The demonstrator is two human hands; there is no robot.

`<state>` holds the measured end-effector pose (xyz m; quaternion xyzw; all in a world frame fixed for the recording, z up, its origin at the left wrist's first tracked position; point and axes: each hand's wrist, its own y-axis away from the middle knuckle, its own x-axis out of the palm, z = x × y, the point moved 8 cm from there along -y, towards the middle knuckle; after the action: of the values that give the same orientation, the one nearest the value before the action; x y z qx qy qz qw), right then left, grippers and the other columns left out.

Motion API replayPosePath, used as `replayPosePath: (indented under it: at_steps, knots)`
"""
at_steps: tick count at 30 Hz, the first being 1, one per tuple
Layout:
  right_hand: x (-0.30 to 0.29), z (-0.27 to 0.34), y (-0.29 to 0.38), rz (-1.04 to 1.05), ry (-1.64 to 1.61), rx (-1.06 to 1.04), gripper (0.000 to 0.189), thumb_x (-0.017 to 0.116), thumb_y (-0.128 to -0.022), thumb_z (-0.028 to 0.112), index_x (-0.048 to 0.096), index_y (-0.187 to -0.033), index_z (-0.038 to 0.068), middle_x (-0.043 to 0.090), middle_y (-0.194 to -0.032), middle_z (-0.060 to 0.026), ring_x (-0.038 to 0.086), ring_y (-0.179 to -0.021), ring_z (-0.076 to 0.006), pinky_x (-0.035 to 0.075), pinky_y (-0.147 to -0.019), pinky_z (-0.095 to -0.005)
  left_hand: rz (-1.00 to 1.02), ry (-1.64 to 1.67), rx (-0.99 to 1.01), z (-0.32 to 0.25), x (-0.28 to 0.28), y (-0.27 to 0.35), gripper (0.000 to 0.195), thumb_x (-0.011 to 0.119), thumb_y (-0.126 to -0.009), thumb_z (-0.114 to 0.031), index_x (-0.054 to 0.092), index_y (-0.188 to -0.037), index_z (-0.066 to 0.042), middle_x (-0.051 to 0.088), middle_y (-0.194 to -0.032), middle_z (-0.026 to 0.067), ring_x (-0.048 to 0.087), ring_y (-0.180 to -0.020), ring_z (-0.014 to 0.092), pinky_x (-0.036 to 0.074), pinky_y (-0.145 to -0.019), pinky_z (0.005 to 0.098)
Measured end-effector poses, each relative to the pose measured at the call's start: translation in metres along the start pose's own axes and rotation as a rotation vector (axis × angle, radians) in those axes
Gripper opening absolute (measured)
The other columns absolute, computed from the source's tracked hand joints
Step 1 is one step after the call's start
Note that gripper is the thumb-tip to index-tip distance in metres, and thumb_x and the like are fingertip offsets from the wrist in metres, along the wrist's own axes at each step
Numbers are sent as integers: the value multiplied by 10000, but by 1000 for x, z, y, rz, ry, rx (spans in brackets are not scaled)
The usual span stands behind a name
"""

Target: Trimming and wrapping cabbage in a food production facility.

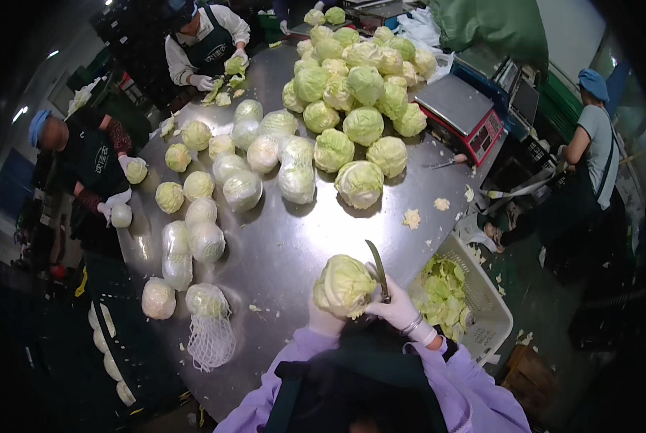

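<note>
Both of my hands wear white gloves above the near edge of a metal table [279, 260]. My left hand [325, 320] holds a cabbage [343, 286] from its left side and below; the cabbage hides most of its fingers. My right hand [396, 311] grips a knife [378, 265] with a curved blade that points up and away, while its fingers also reach the cabbage's right side. Whether the blade touches the leaves, I cannot tell. Farther back on the table stands a large pile of cabbages [363, 127].
Wrapped cabbages [242, 190] and a netted cabbage [208, 301] lie leftward. A white plastic crate [490, 314] of leaves stands at the right. Beyond are a red scale [482, 138] and another knife [444, 162]. Co-workers stand at the far side [209, 43], left [92, 157] and right [593, 140].
</note>
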<state>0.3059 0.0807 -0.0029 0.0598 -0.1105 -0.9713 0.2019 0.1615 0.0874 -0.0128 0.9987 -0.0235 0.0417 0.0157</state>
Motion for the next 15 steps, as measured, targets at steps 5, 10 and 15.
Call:
replayPosePath:
  at_steps: [5, 10, 15]
  knots:
    - [7, -71, 0, 135, -670, 279, 800, 568, -833, 560, 282, -1427, 108, 521, -1248, -88, 592, -856, -125, 490, -609, -243, 29, 822, -188, -68, 21, 6, 445, 421, -962, -293, 463, -1240, 52, 533, -1213, 204, 541, -1109, 268, 417, -970, 369]
    - [-4, -91, -31, 101, -1098, 236, 701, 460, -871, 610, 371, -1353, 109, 549, -1175, -90, 575, -844, -181, 454, -509, -254, -125, 490, -159, -35, -18, 5, 628, 413, -945, -463, 370, -1349, 16, 343, -1425, 164, 304, -1335, 291, 242, -1087, 457]
    - [-101, -33, -112, -126, -994, 110, 642, 463, -881, 592, 431, -1295, 102, 587, -1063, -73, 572, -732, -168, 426, -473, -230, -339, 234, -350, 37, -87, 8, 467, 460, -945, -395, 493, -1251, -42, 526, -1235, 110, 512, -1108, 219, 434, -876, 379]
